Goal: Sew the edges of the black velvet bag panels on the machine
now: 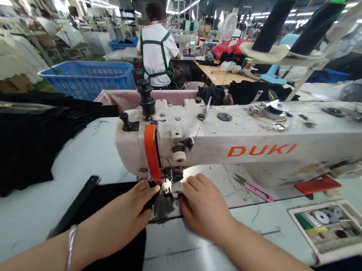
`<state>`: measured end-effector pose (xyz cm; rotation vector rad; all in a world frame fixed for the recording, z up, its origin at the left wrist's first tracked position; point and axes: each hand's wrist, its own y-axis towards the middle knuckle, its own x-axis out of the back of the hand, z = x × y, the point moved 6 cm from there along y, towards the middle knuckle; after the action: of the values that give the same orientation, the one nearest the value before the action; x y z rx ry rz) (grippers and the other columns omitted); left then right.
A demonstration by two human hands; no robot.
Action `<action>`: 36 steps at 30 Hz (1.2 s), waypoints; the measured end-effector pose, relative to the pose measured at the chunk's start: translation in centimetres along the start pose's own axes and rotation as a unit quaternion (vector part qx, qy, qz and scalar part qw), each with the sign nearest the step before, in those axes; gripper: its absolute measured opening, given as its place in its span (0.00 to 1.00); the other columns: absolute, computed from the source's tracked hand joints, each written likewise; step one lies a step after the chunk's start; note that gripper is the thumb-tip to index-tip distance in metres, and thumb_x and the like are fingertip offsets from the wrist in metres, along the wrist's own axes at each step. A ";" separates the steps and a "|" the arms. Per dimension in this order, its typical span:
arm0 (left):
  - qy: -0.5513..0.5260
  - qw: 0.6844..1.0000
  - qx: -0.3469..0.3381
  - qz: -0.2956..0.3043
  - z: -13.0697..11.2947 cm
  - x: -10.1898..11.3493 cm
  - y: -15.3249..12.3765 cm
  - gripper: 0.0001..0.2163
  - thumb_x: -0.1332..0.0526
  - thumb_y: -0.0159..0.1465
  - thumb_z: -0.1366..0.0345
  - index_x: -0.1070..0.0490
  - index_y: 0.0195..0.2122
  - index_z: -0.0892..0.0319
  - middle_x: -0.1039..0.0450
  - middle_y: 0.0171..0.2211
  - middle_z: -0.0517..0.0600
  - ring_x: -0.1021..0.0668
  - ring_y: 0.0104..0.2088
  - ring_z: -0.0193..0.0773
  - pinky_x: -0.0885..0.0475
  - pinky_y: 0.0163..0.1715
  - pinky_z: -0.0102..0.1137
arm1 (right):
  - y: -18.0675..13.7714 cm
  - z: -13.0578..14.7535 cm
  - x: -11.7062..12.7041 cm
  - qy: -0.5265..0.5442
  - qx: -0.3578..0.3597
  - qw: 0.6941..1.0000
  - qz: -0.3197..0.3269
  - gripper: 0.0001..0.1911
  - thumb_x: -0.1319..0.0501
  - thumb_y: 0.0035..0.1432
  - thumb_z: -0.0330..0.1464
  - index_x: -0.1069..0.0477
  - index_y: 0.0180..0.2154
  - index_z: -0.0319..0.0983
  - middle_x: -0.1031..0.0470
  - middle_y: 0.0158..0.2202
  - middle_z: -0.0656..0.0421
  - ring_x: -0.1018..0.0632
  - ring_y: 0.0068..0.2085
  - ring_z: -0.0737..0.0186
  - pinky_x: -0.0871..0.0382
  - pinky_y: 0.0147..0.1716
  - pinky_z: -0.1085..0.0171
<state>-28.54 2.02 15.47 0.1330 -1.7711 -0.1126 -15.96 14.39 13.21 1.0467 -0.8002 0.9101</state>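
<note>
A white sewing machine (198, 137) with orange "DUKI" lettering stands across the table in front of me. My left hand (127, 210), a silver bangle on its wrist, lies over black fabric (120, 267), pinching it just left of the presser foot (166, 188). The fabric runs from there down to the lower left. Right of the foot, my right hand (203, 201) has curled fingers against a small beige block (177, 189); what lies under the fingertips is hidden. A lamp lights the needle area.
Pink thread snips (255, 187) and a red-orange object (317, 184) lie right of my hand. A bobbin tray (337, 229) is set into the table. Black fabric stacks (3, 143) lie left. Behind are a blue basket (90, 77), black thread cones (273, 23) and a person (157, 48).
</note>
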 end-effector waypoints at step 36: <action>0.006 0.996 0.085 -0.035 -2.0 -1.4 -2.5 0.22 0.46 0.75 0.55 0.35 0.68 0.53 0.33 0.68 0.56 0.29 0.67 0.54 0.27 0.62 0.51 | -1.3 3.5 -1.9 0.046 0.163 0.984 0.055 0.04 0.39 0.65 0.30 0.24 0.38 0.38 0.21 0.46 0.54 0.25 0.50 0.51 0.30 0.47 0.53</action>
<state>-26.26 -0.26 14.12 0.3193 -1.7634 -0.0107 -15.92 10.31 12.15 1.2419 -0.6497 1.2040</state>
